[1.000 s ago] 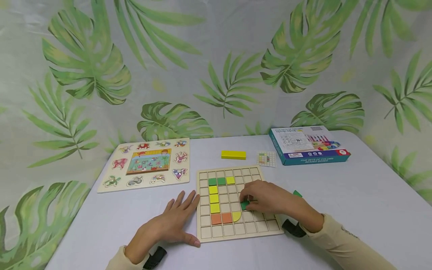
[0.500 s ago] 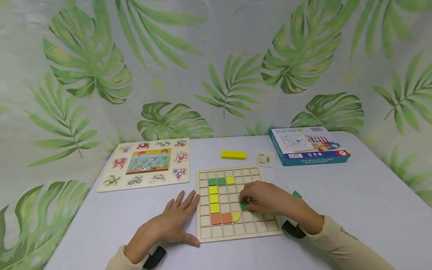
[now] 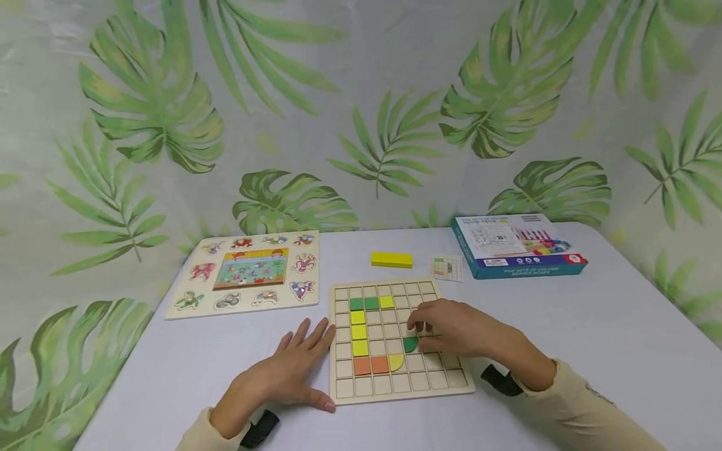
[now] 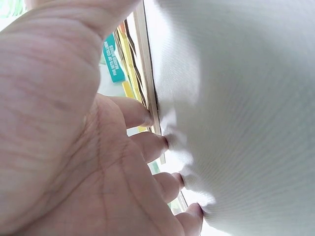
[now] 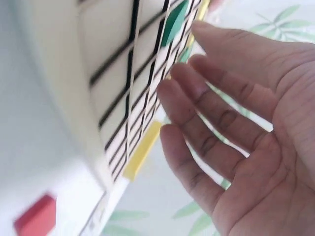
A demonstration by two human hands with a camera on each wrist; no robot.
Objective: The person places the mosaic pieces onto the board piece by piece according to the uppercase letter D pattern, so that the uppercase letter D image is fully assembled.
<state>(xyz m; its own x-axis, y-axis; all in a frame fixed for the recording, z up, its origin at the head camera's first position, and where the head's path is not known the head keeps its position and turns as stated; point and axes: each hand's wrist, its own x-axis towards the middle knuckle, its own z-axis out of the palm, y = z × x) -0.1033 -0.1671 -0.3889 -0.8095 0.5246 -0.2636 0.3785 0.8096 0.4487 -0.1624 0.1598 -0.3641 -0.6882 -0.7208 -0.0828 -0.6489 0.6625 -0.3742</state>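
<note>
A wooden grid board [image 3: 431, 379] lies at the table's middle. In it sit green squares [image 3: 363, 304], yellow squares [image 3: 358, 332], orange squares [image 3: 370, 365] and a yellow quarter-round [image 3: 397, 361]. A green quarter-round piece [image 3: 410, 344] lies in a cell just above the yellow one. My right hand [image 3: 451, 326] hovers over that piece with relaxed fingers and holds nothing; the right wrist view shows its open fingers [image 5: 206, 113] beside the board [image 5: 113, 59] and the green piece [image 5: 174, 22]. My left hand [image 3: 287, 373] lies flat on the table, with its fingertips [image 4: 157, 142] at the board's left edge.
A long yellow block [image 3: 391, 259] and a small pattern card [image 3: 447, 266] lie behind the board. A blue box [image 3: 516, 244] sits at the back right, and an animal puzzle board [image 3: 248, 272] at the back left. A leaf-print cloth hangs behind the table.
My right hand has let go of the green quarter-round, which now lies in its cell, and the hand has lifted slightly back. The left hand has not moved.
</note>
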